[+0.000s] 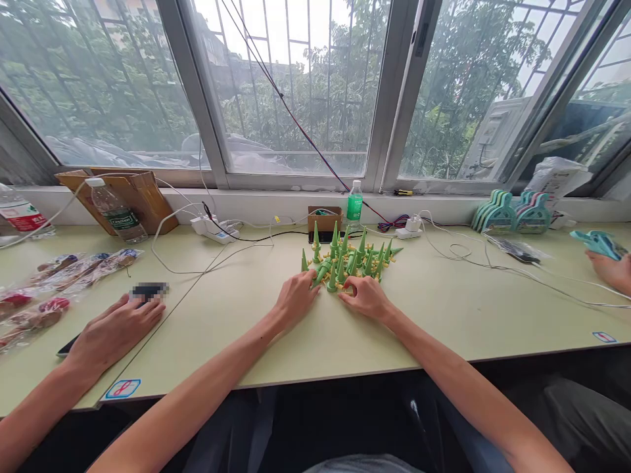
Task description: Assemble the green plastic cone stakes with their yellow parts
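A cluster of green cone-shaped plastic pieces point(362, 248) with small yellow parts around their bases stands on the table. Most cones point up; a few lie tilted. My left hand point(297, 297) is at the cluster's near left side, its fingers closed on a green cone piece point(323, 268) lying on its side. My right hand point(365, 297) is at the near edge, with thumb and forefinger curled together in a pinch beside an upright cone point(332, 278). What sits between those right fingertips is too small to make out.
Behind the cluster are a small cardboard box point(325, 219) and a green-labelled bottle point(354, 205). Cables and power strips point(215, 230) run along the back. At left, another person's hand point(116, 332) rests on a phone; at right, a co-worker's hand point(611, 270) holds a teal item.
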Demonstrator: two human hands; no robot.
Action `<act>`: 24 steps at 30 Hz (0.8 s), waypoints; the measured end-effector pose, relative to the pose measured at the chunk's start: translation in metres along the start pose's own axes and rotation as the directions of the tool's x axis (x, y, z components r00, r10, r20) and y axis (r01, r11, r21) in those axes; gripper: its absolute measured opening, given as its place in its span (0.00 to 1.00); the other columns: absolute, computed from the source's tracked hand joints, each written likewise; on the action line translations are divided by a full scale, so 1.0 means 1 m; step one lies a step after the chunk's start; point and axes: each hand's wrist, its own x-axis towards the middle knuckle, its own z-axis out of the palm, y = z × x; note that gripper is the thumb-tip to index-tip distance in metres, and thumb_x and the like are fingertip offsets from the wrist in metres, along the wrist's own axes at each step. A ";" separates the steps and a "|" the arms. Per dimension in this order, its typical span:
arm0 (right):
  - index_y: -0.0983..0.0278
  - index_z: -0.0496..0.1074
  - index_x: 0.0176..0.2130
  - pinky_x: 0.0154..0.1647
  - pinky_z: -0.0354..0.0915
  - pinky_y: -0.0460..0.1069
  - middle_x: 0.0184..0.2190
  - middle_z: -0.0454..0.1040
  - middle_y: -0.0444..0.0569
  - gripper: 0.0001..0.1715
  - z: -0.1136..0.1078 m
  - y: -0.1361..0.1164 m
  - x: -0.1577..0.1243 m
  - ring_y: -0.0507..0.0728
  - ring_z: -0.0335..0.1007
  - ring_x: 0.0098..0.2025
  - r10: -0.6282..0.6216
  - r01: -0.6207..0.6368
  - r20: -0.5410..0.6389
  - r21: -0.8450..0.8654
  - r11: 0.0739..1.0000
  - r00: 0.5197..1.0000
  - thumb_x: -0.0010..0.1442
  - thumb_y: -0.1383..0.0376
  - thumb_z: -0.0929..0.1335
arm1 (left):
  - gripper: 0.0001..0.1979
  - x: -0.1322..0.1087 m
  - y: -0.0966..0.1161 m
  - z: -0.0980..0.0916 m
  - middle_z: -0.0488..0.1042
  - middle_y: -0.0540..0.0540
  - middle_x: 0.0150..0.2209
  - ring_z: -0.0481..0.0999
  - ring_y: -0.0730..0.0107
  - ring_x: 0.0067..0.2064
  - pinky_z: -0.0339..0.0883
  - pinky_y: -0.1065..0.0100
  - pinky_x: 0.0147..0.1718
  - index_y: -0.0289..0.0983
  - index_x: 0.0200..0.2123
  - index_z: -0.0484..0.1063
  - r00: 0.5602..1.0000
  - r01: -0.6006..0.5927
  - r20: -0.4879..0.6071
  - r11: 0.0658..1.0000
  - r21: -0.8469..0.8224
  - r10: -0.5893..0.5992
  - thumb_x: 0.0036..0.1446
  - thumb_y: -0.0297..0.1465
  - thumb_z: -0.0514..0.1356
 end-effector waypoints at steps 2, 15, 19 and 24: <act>0.63 0.75 0.35 0.30 0.57 0.45 0.23 0.74 0.45 0.10 0.000 0.000 0.000 0.53 0.69 0.27 -0.001 0.002 0.022 -0.012 1.000 1.000 0.54 0.59 0.71 | 0.05 -0.001 0.001 0.001 0.75 0.47 0.32 0.74 0.62 0.31 0.58 0.68 0.28 0.40 0.37 0.67 0.999 0.019 0.031 1.000 0.002 -0.019 0.56 0.30 0.59; 0.64 0.74 0.32 0.30 0.56 0.45 0.24 0.75 0.46 0.08 0.002 0.005 0.001 0.53 0.68 0.28 -0.011 0.012 0.070 -0.022 1.000 0.997 0.56 0.60 0.69 | 0.08 -0.003 0.007 -0.002 0.77 0.48 0.32 0.74 0.62 0.30 0.62 0.65 0.30 0.46 0.41 0.67 0.999 0.043 0.017 0.982 -0.182 -0.041 0.58 0.31 0.56; 0.64 0.74 0.32 0.30 0.56 0.45 0.24 0.75 0.46 0.08 0.001 0.004 0.002 0.53 0.68 0.28 -0.009 0.010 0.077 -0.023 1.000 0.997 0.57 0.61 0.69 | 0.07 -0.002 0.008 -0.002 0.79 0.47 0.35 0.73 0.64 0.27 0.62 0.65 0.30 0.45 0.43 0.66 0.999 0.032 0.015 0.965 -0.260 -0.029 0.61 0.36 0.55; 0.64 0.74 0.30 0.30 0.56 0.45 0.24 0.75 0.46 0.08 0.000 0.001 0.001 0.53 0.68 0.28 -0.006 0.007 0.076 -0.010 1.000 0.997 0.56 0.62 0.69 | 0.07 0.000 0.005 0.000 0.77 0.49 0.32 0.71 0.69 0.25 0.60 0.69 0.28 0.41 0.43 0.66 0.994 -0.011 -0.107 0.968 -0.252 -0.017 0.61 0.32 0.54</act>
